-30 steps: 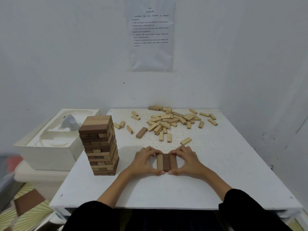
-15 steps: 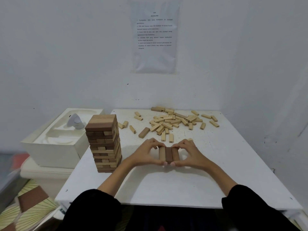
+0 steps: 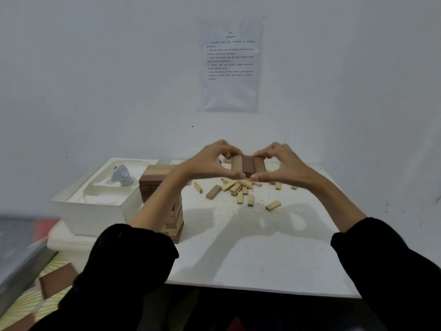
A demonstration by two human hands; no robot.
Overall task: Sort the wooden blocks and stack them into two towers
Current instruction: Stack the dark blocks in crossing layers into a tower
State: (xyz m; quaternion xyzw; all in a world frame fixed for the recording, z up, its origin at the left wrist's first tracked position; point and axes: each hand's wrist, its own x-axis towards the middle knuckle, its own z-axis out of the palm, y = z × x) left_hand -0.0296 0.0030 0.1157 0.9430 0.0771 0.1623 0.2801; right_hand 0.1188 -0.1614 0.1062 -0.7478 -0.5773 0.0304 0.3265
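Wooden blocks (image 3: 248, 166), three pressed side by side into one flat row, hang in the air above the far part of the table (image 3: 262, 259), clear of its top and pinched between both hands. Their far ends are partly covered by curled fingertips. The left hand (image 3: 210, 163) grips the row's left side with its thumb at the near end and its fingers hooked over the far end, and the right hand (image 3: 284, 168) mirrors it on the right side. Much of the scattered pile of loose blocks (image 3: 238, 187) on the table lies behind the hands and cannot be seen. The left forearm (image 3: 164, 199) crosses in front of the tower (image 3: 157, 177) at the table's left edge, hiding its middle layers. Print on the sheet of paper (image 3: 230, 65) on the wall is too small to read, and things at the lower left are blurred. A white box (image 3: 95, 211) stands just beside the tower. The row's long axis runs away from the person, with the near ends facing the camera: pale block left, dark middle, brown right.
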